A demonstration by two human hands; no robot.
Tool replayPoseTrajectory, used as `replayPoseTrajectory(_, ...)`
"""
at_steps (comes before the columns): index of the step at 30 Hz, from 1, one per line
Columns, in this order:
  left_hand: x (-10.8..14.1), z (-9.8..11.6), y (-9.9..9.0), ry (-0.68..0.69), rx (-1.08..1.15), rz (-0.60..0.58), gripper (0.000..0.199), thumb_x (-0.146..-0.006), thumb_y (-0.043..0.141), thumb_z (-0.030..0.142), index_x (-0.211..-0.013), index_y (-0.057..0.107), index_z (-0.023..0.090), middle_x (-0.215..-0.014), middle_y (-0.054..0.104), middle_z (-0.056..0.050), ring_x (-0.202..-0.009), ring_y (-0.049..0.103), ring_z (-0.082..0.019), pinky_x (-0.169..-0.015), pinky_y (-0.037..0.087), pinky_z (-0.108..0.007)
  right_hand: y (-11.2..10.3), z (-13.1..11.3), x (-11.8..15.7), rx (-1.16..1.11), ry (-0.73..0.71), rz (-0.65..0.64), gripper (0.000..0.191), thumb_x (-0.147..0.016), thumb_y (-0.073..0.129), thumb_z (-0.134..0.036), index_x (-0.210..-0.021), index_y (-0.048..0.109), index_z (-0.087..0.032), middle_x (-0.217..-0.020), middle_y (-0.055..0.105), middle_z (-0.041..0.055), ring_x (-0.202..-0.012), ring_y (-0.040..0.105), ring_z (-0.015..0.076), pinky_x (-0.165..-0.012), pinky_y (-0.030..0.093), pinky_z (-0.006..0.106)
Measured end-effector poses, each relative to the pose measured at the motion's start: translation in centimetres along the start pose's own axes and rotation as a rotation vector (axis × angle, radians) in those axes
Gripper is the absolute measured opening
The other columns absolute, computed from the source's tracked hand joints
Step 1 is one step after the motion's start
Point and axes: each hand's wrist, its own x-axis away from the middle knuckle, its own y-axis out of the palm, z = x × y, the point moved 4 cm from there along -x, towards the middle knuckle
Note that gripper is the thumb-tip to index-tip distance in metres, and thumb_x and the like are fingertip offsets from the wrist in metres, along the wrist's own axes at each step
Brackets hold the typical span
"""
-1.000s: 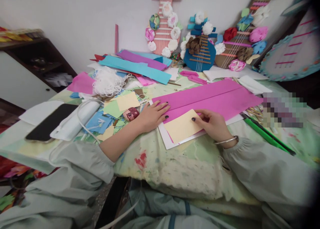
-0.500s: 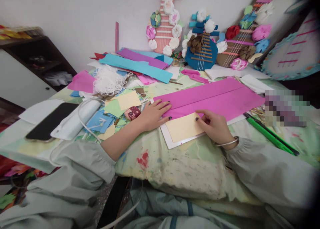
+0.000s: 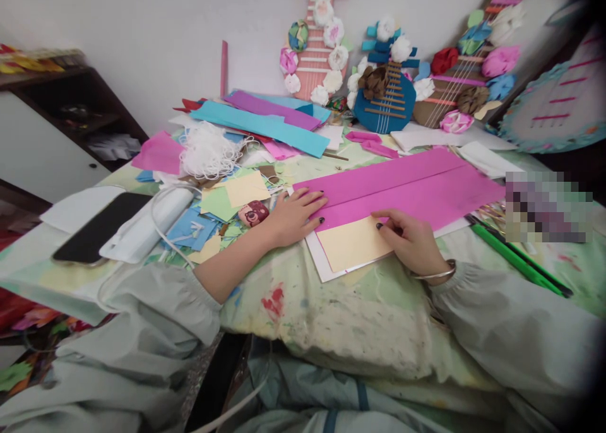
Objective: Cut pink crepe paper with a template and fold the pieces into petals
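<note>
A long magenta sheet of paper (image 3: 416, 190) with a crease along its length lies on top of a white sheet (image 3: 315, 256). Over its front left part rests a cream paper rectangle (image 3: 353, 245). My left hand (image 3: 298, 217) lies flat with fingers spread, pressing on the left end of the magenta sheet; its thumb is by the cream piece's upper left corner. At the cream piece's upper right corner, my right hand (image 3: 409, 240) is closed in a pinch, thumb and index finger at the edge. Its other fingers curl under, partly hidden.
Left of the sheets lie paper scraps (image 3: 222, 199), a tangle of white string (image 3: 208, 152), a phone (image 3: 101, 228) and a white cable. A green-and-black cutter (image 3: 521, 259) is at the right. Behind stand flower-decorated paper instruments (image 3: 386, 105) and coloured strips (image 3: 260, 127).
The whole view has shifted slightly. My right thumb and index finger have moved a little along the cream piece's corner; my left hand stays in place on the magenta sheet.
</note>
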Motion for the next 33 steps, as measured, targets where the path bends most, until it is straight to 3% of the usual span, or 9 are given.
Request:
replayPoseTrajectory(5, 0.11, -0.09, 0.03, 0.001, 0.018, -0.010, 0.051, -0.097, 0.027, 0.046, -0.145, 0.030, 0.031, -0.153, 0.028, 0.000, -0.140, 0.023, -0.029, -0.109, 0.017, -0.056, -0.05, -0.20, 0.16, 0.041, -0.010, 0.001, 0.031, -0.079, 0.049, -0.021, -0.104, 0.067, -0.013, -0.058, 0.054, -0.0028, -0.050, 0.046, 0.0114, -0.053, 0.033, 0.025)
replayPoseTrajectory(10, 0.18, -0.10, 0.06, 0.018, -0.001, -0.021, 0.061, -0.092, 0.034, 0.056, -0.146, 0.026, 0.028, -0.154, 0.025, -0.002, -0.140, 0.021, -0.031, -0.110, 0.016, -0.057, -0.03, -0.29, 0.12, 0.058, -0.006, 0.003, 0.030, -0.079, 0.048, -0.021, -0.100, 0.069, -0.015, -0.061, 0.058, -0.0011, -0.052, 0.049, 0.0121, -0.054, 0.035, 0.026)
replayPoseTrajectory(21, 0.05, -0.21, 0.08, 0.000, 0.024, -0.009, 0.050, -0.097, 0.025, 0.045, -0.145, 0.029, 0.032, -0.153, 0.028, 0.001, -0.140, 0.023, -0.028, -0.109, 0.018, -0.055, 0.00, -0.64, 0.08, 0.083, -0.008, -0.003, 0.031, -0.079, 0.047, -0.020, -0.098, 0.071, -0.015, -0.062, 0.060, -0.0003, -0.051, 0.049, 0.0120, -0.054, 0.034, 0.025)
replayPoseTrajectory(33, 0.23, 0.10, -0.24, 0.008, -0.009, -0.054, 0.069, -0.089, 0.037, 0.062, -0.147, 0.023, 0.028, -0.154, 0.024, -0.002, -0.141, 0.019, -0.032, -0.111, 0.013, -0.055, 0.07, -0.65, 0.04, 0.100, -0.024, -0.012, 0.029, -0.080, 0.047, -0.019, -0.097, 0.069, -0.016, -0.060, 0.059, -0.0008, -0.050, 0.049, 0.0127, -0.052, 0.033, 0.025)
